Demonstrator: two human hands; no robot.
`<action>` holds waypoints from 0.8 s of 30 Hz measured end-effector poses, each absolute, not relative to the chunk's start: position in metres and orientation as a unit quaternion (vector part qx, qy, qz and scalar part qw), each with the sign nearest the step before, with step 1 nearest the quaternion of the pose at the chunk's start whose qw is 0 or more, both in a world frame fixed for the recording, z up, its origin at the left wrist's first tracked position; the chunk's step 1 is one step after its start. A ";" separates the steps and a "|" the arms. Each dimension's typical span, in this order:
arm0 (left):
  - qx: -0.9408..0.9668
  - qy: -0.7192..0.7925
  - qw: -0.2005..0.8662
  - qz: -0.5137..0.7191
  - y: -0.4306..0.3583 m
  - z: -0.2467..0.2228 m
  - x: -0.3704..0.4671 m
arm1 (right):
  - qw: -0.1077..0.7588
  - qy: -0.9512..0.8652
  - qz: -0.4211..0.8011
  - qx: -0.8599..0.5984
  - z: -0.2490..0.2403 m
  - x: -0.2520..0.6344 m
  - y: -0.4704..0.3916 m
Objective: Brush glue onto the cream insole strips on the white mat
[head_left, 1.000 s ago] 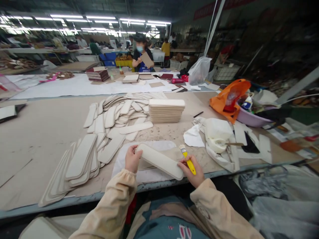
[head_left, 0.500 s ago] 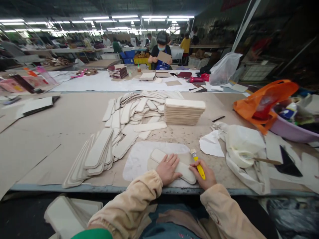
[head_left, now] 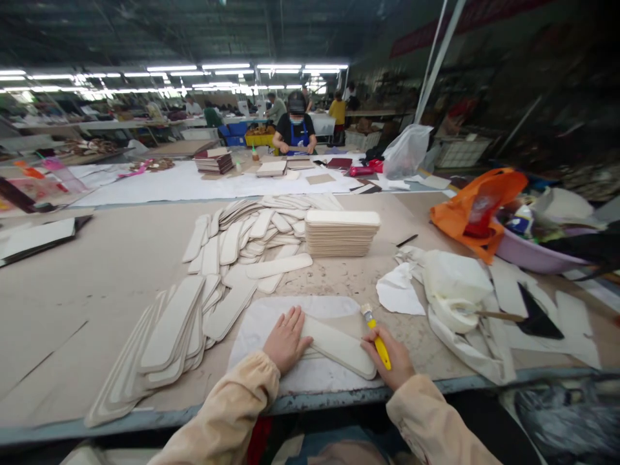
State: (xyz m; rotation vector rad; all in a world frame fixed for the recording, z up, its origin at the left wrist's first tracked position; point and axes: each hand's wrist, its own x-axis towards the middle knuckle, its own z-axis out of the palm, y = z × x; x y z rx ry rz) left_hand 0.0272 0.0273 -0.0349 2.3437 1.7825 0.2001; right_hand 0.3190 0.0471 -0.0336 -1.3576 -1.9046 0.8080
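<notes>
My right hand grips a paintbrush with a yellow handle, its pale bristles pointing up and away from me. The thumb side of that hand touches the right end of a pale rounded panel. My left hand lies flat, fingers outstretched, over the panel's left end, which it covers. Part of another pale piece shows beneath the panel. Under both is a white rounded sheet on the table. Many similar loose panels fan out to the left.
A neat stack of panels stands beyond my hands. To the right are a white plastic container, a torn white paper, an orange bag and a lilac basin. Across the table, a person in a blue apron works.
My left hand has slid left along the panel, baring its middle. The right hand keeps the brush at the panel's right end. The camera view has shifted.
</notes>
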 end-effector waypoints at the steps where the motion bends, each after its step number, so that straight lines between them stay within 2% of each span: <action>1: 0.786 0.605 0.098 0.079 0.030 -0.037 0.025 | 0.334 -0.730 0.309 -0.510 -0.031 0.318 0.048; 7: 0.758 0.605 0.152 0.190 0.057 -0.037 0.006 | 0.387 -0.759 0.283 -0.441 -0.003 0.312 0.062; 10: 0.694 0.621 0.273 0.244 0.069 -0.029 0.000 | 0.412 -0.753 0.278 -0.431 0.016 0.311 0.075; 13: 0.552 0.627 0.422 0.352 0.083 -0.013 -0.002 | 0.441 -0.727 0.278 -0.446 0.038 0.315 0.096; 16: 0.429 0.597 0.499 0.459 0.108 0.020 0.003 | 0.466 -0.709 0.260 -0.460 0.063 0.321 0.133; 21: 0.482 0.589 0.409 0.502 0.182 0.097 0.016 | 0.528 -0.684 0.190 -0.467 0.107 0.322 0.227; 24: 0.501 0.605 0.357 0.506 0.239 0.126 0.019 | 0.568 -0.660 0.165 -0.463 0.123 0.318 0.286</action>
